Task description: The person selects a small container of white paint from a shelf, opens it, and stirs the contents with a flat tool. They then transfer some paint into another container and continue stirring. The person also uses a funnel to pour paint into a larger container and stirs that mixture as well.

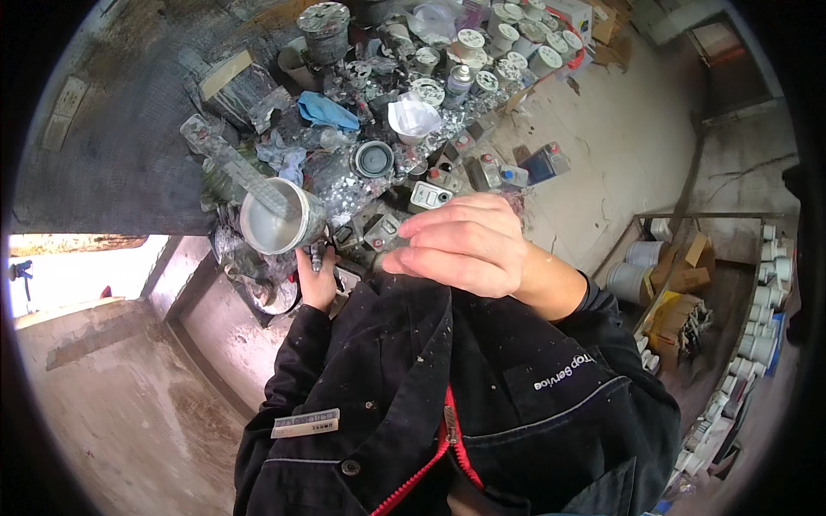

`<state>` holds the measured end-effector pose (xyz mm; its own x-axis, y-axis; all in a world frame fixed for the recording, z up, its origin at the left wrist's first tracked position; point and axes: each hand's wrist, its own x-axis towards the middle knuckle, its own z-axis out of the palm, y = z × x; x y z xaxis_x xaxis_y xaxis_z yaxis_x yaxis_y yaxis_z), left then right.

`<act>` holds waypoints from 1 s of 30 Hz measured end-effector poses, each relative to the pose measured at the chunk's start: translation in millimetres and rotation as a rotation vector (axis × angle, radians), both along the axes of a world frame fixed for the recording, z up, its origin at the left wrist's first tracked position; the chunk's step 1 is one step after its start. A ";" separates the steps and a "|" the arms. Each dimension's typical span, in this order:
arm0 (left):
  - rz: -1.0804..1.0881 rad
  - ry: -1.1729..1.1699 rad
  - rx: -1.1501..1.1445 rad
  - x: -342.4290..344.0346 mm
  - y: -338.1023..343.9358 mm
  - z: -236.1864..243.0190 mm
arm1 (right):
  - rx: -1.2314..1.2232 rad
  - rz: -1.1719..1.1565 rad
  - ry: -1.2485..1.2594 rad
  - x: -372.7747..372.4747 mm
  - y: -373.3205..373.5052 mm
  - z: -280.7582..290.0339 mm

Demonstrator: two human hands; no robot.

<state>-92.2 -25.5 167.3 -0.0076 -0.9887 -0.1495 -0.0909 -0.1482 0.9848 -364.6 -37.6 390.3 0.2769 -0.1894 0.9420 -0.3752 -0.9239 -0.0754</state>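
Observation:
My left hand (317,282) is closed around a dark metal handle (317,255) beside a white cup (311,225); its exact kind is not clear. The cup contains pale grey liquid. A flat, slotted, paint-stained mixing stick (237,168) leans in it, its upper end sticking out to the far left. In front of my chest, near the camera, my right hand (473,245) is raised with its fingers bent and close together. What they hold, if anything, is hidden. Just beyond it stands a metal can (428,196) with a dark cap.
A paint-splattered bench (344,185) carries several tubs, a spray can (459,82), a blue cloth (327,112), a white paper-lined cup (413,119) and an open dark-lidded tin (373,160). Solvent cans (486,172) stand along its right side. Shelves with tubs (757,331) line the right.

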 end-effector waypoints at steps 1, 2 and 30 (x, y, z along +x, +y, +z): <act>-0.002 -0.033 -0.014 -1.6 0.0 1.0 | 0.004 -0.005 -0.001 -0.7 0.2 0.4; -0.004 0.010 0.017 -2.8 -0.1 1.2 | 0.001 -0.012 -0.011 -1.8 -0.3 0.0; -0.162 0.012 -0.006 -22.6 -11.1 -1.1 | 0.119 -0.046 -0.164 -4.4 9.6 -12.3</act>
<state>-114.8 -36.6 166.2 -0.1690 -0.9753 -0.1425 -0.1017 -0.1266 0.9867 -369.0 -28.0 377.9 0.1103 -0.3106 0.9441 -0.3903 -0.8871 -0.2462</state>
